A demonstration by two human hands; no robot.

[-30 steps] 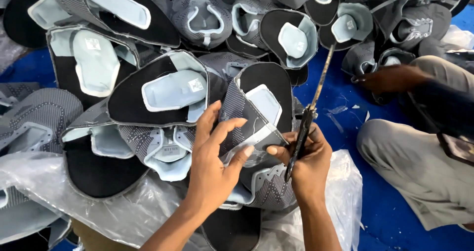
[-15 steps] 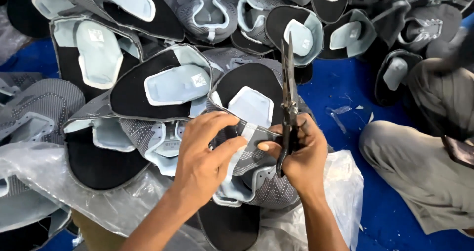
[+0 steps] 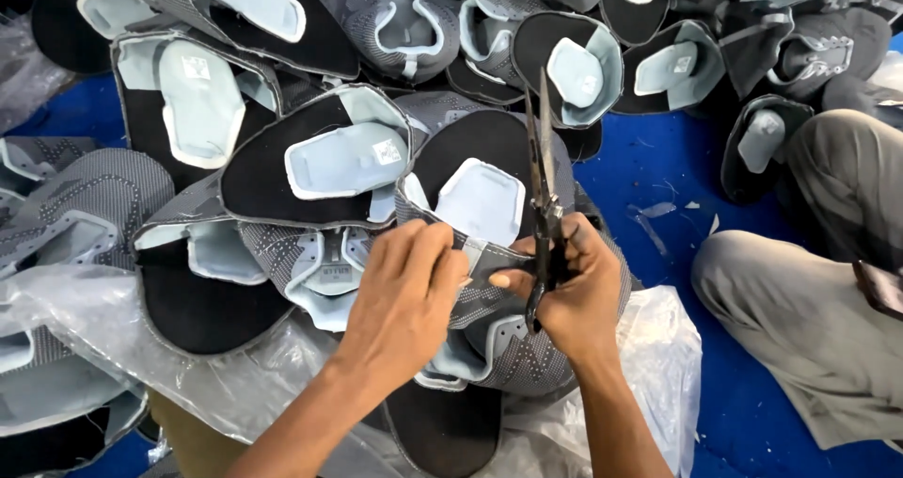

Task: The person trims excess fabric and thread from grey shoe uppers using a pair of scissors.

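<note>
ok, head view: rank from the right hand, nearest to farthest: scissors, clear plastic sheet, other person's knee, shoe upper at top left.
1. scissors: gripped in the right hand.
2. clear plastic sheet: just beneath, lower right.
3. other person's knee: further right.
4. shoe upper at top left: far corner.

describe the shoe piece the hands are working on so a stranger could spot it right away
Start at the big pile of grey and black shoe pieces on the blue floor. At its near edge, over clear plastic sheet, the left hand and right hand meet. The shoe piece pinched between them is the only one touched by scissors.
</note>
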